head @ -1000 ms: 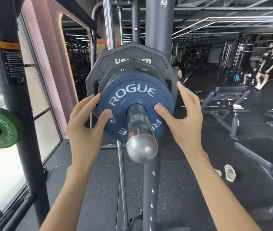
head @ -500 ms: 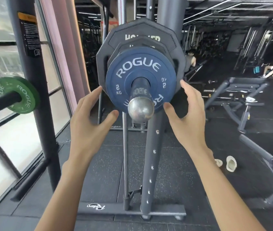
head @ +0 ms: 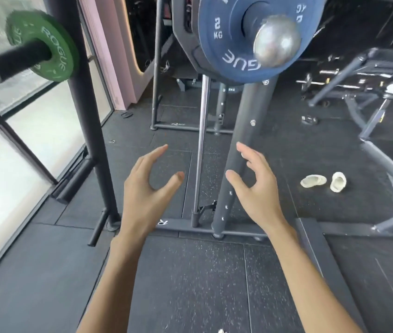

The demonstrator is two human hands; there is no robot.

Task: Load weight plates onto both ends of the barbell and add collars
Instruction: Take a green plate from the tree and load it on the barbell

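1. Both hands hold nothing: the left hand (head: 142,191) and right hand (head: 259,191) hover side by side above the floor (head: 190,284), palms facing each other, fingers loosely spread and apart.
2. A blue plate (head: 229,46) marked 2 KG sits on the barbell, just inside its shiny end (head: 277,40), at the top of the view, well above the hands.
3. Larger black plates (head: 185,44) sit directly behind the blue plate on the same bar.
4. A grey rack post (head: 250,109) runs from under the plates down to its base bar on the floor, passing close by the right hand's fingers.
5. A green plate (head: 64,61) sits on a black peg (head: 10,62) at upper left.
6. White slippers (head: 313,181) lie on the floor to the right.
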